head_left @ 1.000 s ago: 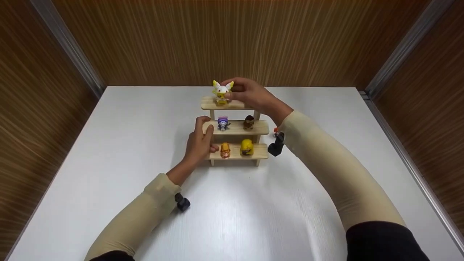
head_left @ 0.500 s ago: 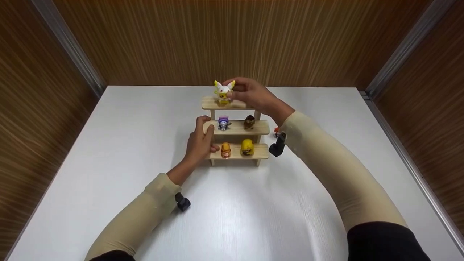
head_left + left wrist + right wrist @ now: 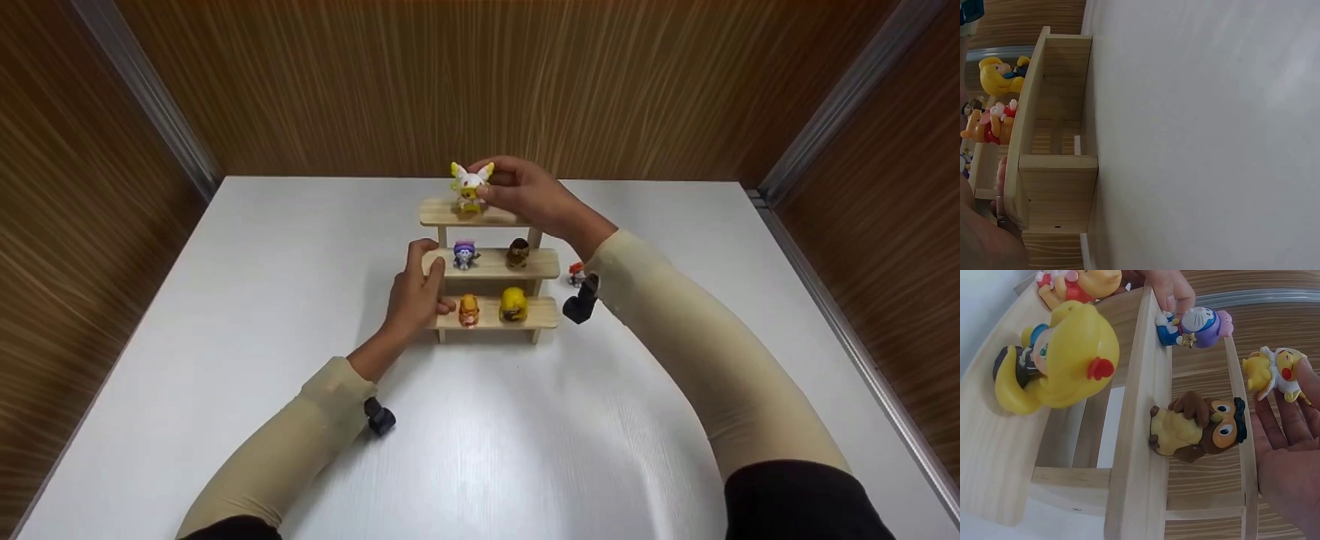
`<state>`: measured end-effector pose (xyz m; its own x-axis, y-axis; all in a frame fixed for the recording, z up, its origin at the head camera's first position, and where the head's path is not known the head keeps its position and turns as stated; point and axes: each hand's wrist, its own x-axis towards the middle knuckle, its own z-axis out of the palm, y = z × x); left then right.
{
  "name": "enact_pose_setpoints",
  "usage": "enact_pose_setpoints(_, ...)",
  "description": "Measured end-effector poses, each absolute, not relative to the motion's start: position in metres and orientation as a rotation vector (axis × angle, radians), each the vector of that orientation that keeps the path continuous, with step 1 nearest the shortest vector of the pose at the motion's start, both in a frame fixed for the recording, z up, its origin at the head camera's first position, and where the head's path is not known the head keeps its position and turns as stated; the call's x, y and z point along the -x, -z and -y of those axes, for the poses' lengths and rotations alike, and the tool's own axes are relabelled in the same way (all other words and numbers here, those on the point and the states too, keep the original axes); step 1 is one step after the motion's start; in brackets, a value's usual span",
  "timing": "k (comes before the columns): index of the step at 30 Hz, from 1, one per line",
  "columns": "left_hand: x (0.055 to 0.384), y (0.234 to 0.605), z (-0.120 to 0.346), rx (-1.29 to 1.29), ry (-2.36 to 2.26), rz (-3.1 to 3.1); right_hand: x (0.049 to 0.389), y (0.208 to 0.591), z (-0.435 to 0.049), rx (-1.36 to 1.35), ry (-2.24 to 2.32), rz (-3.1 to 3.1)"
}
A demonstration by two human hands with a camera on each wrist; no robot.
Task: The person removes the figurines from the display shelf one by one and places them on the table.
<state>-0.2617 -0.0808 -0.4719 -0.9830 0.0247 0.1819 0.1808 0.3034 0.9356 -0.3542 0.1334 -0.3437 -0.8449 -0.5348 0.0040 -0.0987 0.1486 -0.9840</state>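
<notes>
Wood-grain walls (image 3: 480, 82) and a white bench (image 3: 480, 435) around a three-tier stand (image 3: 491, 274)

Read the stand in the head view as a clock dial. At 9 o'clock the left hand (image 3: 412, 296) grips its end, fingers curled round the wood. At 1 o'clock the right hand (image 3: 536, 196) pinches a white-eared yellow figure (image 3: 469, 184) between thumb and fingers; that figure is upright near 12 o'clock, at the top shelf (image 3: 499, 215), though whether its feet touch the wood I cannot tell.

Farther out, the middle shelf (image 3: 495, 262) carries a purple-hatted figure (image 3: 465, 255) at 10 o'clock and a brown owl (image 3: 517, 253) at 2. On the bottom shelf (image 3: 490, 319), an orange bear (image 3: 469, 310) is at 7, a yellow-haired figure (image 3: 514, 304) at 5. Beyond, at 3 o'clock, a small red-topped figure (image 3: 576, 274) is on the bench.
</notes>
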Motion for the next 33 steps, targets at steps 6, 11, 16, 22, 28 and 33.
enact_pose_setpoints(6, 0.261, 0.471, 0.081, 0.186, 1.775, 2.423, 0.352, 0.343, -0.141, 0.579, 1.835, -1.996)
enact_pose_setpoints(11, 0.262, 0.471, 0.083, 0.189, 1.764, 2.427, 0.350, 0.343, -0.150, 0.560, 1.852, -1.980)
enact_pose_setpoints(16, 0.261, 0.471, 0.083, 0.181, 1.756, 2.425, 0.349, 0.344, -0.159, 0.553, 1.849, -1.998)
enact_pose_setpoints(22, 0.261, 0.471, 0.083, 0.186, 1.759, 2.430, 0.348, 0.348, -0.168, 0.562, 1.882, -2.007)
enact_pose_setpoints(28, 0.261, 0.471, 0.082, 0.188, 1.752, 2.434, 0.343, 0.351, -0.181, 0.602, 1.878, -2.074)
enact_pose_setpoints(33, 0.261, 0.471, 0.082, 0.191, 1.734, 2.439, 0.339, 0.353, -0.191, 0.617, 1.864, -2.148)
